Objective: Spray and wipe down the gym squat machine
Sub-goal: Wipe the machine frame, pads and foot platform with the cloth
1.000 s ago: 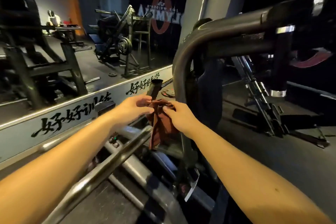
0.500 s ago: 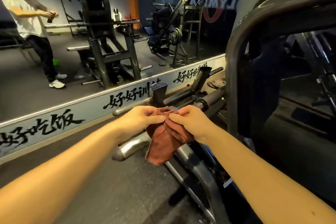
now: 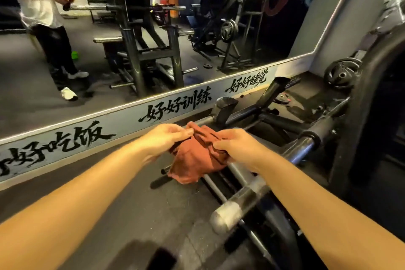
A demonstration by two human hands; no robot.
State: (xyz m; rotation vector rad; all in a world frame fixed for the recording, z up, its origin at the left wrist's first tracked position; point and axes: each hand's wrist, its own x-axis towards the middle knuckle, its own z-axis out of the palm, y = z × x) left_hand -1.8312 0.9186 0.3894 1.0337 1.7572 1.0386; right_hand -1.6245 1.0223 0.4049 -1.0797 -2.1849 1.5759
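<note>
A rust-red cloth [image 3: 195, 155] is held bunched between both hands. Its upper edge is pinched by the fingertips of the left hand [image 3: 166, 140]. Its right side is gripped in the curled fingers of the right hand [image 3: 238, 147]. The loose lower part hangs over the low bars of the squat machine [image 3: 348, 138], and part of them is hidden by it. The dark frame stands ahead and to the right. A chrome sleeve [image 3: 228, 215] projects toward the camera beneath the right forearm. A black weight plate [image 3: 341, 73] is seen near the wall behind the frame. To the left a mirror [image 3: 131, 50] is mounted, bordered below by a pale band [image 3: 122, 125] with black brush lettering. A person in a white top [image 3: 37, 2] and further racks are reflected. Dark floor [image 3: 131, 215] is noted below the left arm.
</note>
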